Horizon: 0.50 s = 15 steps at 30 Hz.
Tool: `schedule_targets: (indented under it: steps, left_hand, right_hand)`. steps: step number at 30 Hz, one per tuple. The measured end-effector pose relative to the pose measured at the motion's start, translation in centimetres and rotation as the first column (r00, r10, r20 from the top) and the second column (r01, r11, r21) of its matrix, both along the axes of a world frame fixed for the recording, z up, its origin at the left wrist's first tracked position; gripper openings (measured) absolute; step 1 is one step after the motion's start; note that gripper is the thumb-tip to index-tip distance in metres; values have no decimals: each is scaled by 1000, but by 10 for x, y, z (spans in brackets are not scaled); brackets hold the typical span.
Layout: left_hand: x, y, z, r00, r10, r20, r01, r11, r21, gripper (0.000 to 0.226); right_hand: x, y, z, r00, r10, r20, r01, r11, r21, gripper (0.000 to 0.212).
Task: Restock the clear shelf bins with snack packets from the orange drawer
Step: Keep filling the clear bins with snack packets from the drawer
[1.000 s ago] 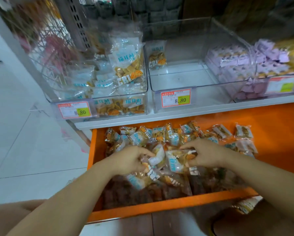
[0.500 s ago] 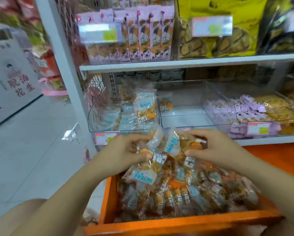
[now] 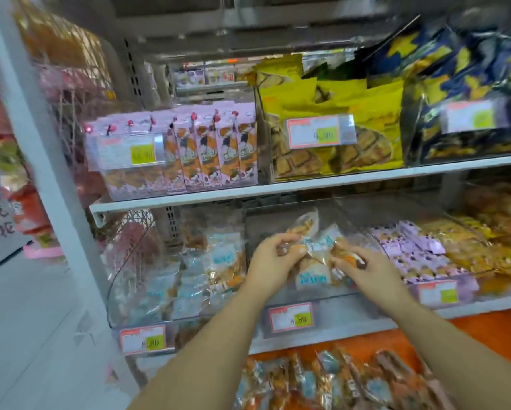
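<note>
L hand [image 3: 273,261]: fingers curled, pinching left end of a bunch of snack packets [image 3: 312,247]; wrist over front rim of middle bin [image 3: 331,306].
R hand [image 3: 366,269]: palm down, fingers gripping right end of same bunch.
Change vs 0.5 s ago: hands + bunch were low, over orange drawer [image 3: 485,329], in front of bin fronts; now up & fwd, bunch in mouth of middle bin. View tilted up, more upper shelf shown.
Arms: both forearms stretched fwd, converging at bunch.
Drawer: only a strip at btm; loose packets [image 3: 337,383] in it, cut off by frame edge.
Left bin [image 3: 121,291]: part full w/ similar packets.
Unclear: heavy blur; no. of packets in bunch can't be told; middle bin floor hidden behind hands; price tag [image 3: 290,318] barely legible.
</note>
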State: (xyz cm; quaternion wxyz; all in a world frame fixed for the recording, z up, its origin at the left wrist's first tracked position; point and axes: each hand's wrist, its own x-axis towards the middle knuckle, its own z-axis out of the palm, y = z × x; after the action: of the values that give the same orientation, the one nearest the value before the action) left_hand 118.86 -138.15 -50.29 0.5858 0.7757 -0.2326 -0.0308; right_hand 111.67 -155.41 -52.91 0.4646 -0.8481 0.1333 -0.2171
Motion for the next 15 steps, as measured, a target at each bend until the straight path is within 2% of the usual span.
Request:
schedule_targets:
  steps: [3, 5, 7, 9, 12, 15]
  left_hand:
    - [5, -6, -14, 997, 47, -68, -42, 997, 70, 6]
    - [6, -5, -16, 992, 55, -115, -39, 990, 138, 7]
    - [3, -3, -14, 988, 11, -151, 20, 979, 203, 7]
    - [-1, 0, -13, 982, -40, -183, 81, 971, 226, 23]
    - [-5, 4, -13, 995, -50, -82, 74, 945, 318, 47]
    - [-8, 10, -9, 998, -55, 19, 46, 942, 332, 63]
  right_hand:
    - [2, -7, -6, 999, -16, -37, 13, 996, -89, 13]
    - [0, -7, -3, 1000, -17, -21, 16, 999, -38, 8]
    - [-2, -5, 1, 999, -16, 30, 14, 999, 51, 11]
    - [-4, 1, 5, 997, -6, 73, -4, 991, 137, 17]
    - [-4, 12, 9, 995, -6, 97, -19, 966, 259, 16]
    - [-5, 27, 17, 991, 33, 133, -89, 897, 434, 17]
